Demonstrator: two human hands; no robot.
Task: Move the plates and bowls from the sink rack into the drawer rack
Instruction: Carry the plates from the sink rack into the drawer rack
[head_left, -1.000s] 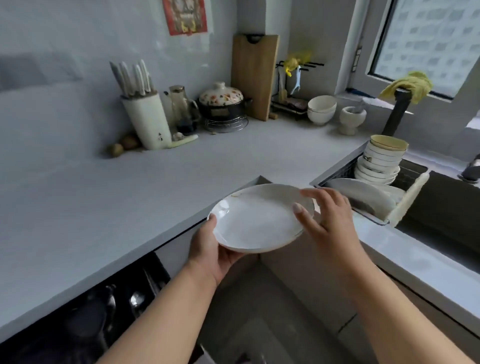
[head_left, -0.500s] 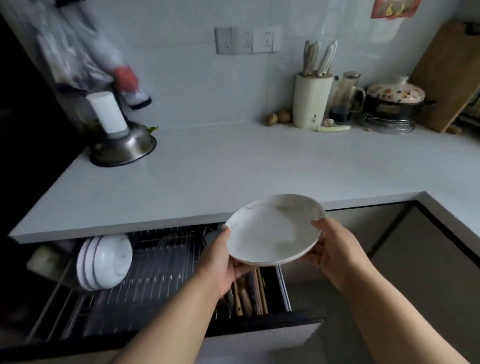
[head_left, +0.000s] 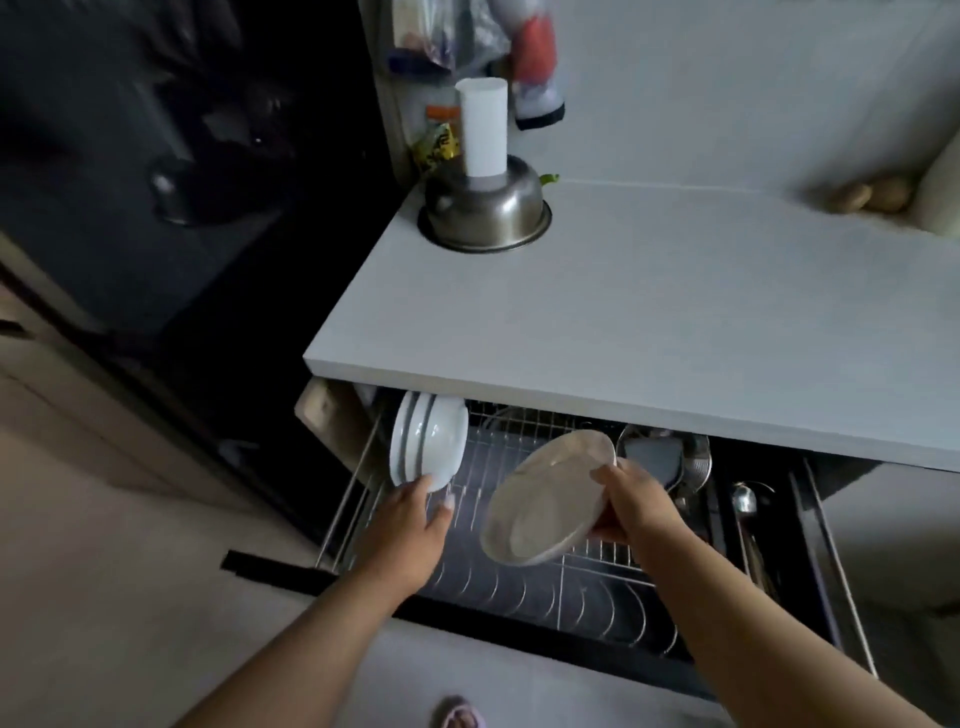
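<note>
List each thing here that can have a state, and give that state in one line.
drawer rack: pulled out, open
plate: tilted above the rack, not yet slotted
stacked dishes: standing on edge at the rack's left end
right hand: grips the plate's rim
left hand: fingers straight, touching the stacked dishes
steel bowl: upside down on the counter

- 1 white plate (head_left: 545, 499), held tilted
- 3 bowls (head_left: 428, 449), stacked on edge in rack
- 1 steel bowl (head_left: 485, 221), on counter
- 2 potatoes (head_left: 872, 197)
- 2 hands: left hand (head_left: 410, 530), right hand (head_left: 636, 501)
</note>
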